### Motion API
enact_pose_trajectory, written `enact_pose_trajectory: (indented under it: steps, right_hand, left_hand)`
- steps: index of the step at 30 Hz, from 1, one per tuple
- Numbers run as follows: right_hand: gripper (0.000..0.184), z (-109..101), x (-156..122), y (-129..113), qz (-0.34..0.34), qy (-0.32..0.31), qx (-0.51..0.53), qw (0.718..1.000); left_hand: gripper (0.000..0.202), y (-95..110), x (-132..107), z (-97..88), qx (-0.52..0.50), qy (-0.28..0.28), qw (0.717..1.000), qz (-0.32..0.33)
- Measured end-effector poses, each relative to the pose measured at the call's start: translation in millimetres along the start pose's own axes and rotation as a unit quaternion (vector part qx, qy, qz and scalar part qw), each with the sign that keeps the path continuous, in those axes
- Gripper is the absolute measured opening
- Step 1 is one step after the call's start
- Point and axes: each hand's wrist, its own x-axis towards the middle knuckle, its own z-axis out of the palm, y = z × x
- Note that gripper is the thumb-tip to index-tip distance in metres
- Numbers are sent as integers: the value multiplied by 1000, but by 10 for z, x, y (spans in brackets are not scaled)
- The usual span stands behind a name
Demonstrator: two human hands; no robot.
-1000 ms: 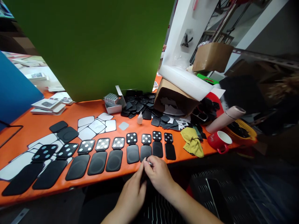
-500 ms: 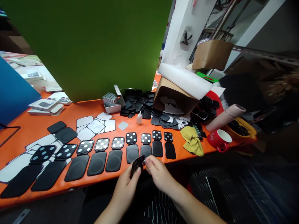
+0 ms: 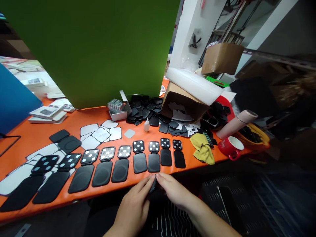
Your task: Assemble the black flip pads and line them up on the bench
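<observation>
My left hand (image 3: 134, 207) and my right hand (image 3: 172, 191) meet at the near edge of the orange table (image 3: 32, 138). Between their fingertips they pinch a small black flat piece (image 3: 153, 185), seen edge-on. Just beyond the hands lies a row of several black pads with white-dotted square tops (image 3: 139, 154), stretching left across the table.
A heap of black pieces (image 3: 145, 110) and a small white bottle (image 3: 146, 125) lie behind the row. White square sheets (image 3: 101, 133), a cardboard box (image 3: 185, 105), a yellow cloth (image 3: 203, 149) and a red mug (image 3: 230, 146) stand around. A green board (image 3: 98, 49) rises at the back.
The black piece was held up flat-on in my left hand half a second ago. Now both hands have dropped lower toward the table edge and the piece is turned edge-on.
</observation>
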Motion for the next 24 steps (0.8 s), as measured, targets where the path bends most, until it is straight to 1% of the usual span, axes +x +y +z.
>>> enact_pose_trajectory:
  steps: [3, 5, 7, 9, 11, 13, 14, 15, 16, 18, 20, 21, 22, 23, 24]
  right_hand:
    - [32, 0, -34, 15, 41, -6, 27, 999]
    - [30, 8, -41, 31, 72, 5, 53, 996]
    - [29, 28, -35, 52, 84, 19, 101, 991]
    - [28, 64, -19, 77, 78, 41, 150, 985]
    - [26, 107, 5, 106, 59, 74, 171, 981]
    - [27, 141, 30, 127, 36, 95, 178, 979]
    - [28, 149, 40, 131, 31, 91, 188, 978]
    - [29, 150, 47, 128, 32, 77, 206, 975]
    - [31, 145, 50, 118, 37, 57, 229, 971]
    - [32, 118, 46, 81, 52, 16, 269, 962]
    - [28, 84, 33, 37, 54, -8, 257, 965]
    - [26, 71, 27, 20, 50, -14, 222, 974]
    - [26, 61, 21, 7, 46, -16, 174, 984]
    - [28, 57, 18, 1, 45, -17, 121, 992]
    - [32, 58, 17, 0, 44, -17, 71, 996]
  left_hand:
    - [67, 13, -38, 17, 5, -4, 1000, 4]
    - [67, 21, -56, 37, 0, -1, 1000, 4]
    - [68, 26, -66, 61, -13, 7, 1000, 8]
    - [66, 31, -63, 85, -39, 26, 999, 11]
    - [61, 39, -37, 103, -85, 46, 995, 1]
    - [50, 49, 20, 107, -164, 59, 984, -38]
    - [43, 52, 59, 102, -216, 63, 971, -74]
    - [36, 52, 102, 91, -273, 67, 952, -120]
    - [32, 49, 146, 76, -330, 71, 925, -172]
    - [32, 36, 219, 34, -436, 82, 857, -262]
    - [34, 25, 257, -18, -517, 84, 794, -309]
    - [35, 25, 261, -45, -543, 83, 773, -318]
    - [34, 31, 257, -69, -553, 84, 763, -323]
    - [34, 43, 248, -90, -549, 87, 765, -325]
    - [34, 59, 237, -106, -532, 93, 776, -325]
